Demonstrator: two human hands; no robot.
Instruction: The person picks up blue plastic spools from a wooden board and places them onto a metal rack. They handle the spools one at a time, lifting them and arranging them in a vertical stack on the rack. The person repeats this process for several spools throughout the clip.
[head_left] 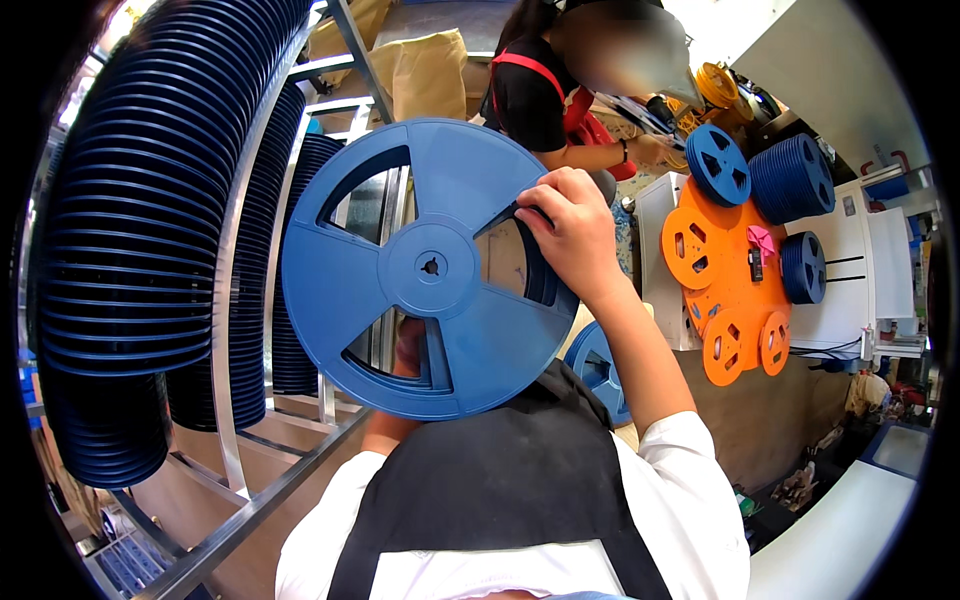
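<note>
In front of my chest, a large blue plastic reel (480,340) faces me, with a round hub and wide cutouts. Layered blue edges show through its cutouts, so more reels seem stacked behind it. My right hand (572,230) grips it at the upper right, fingers curled into the cutout there. Behind the reel's lower part, my left hand (409,342) shows only dimly through the bottom cutout. Its fingers are hidden, and its forearm comes up from below the rim.
A metal rack (235,260) at left carries long rows of dark blue reels (140,190). To the right, orange reels (692,248) and blue reels (790,180) rest on an orange surface. A co-worker (545,110) is beyond. Another blue reel (597,372) lies beside my right forearm.
</note>
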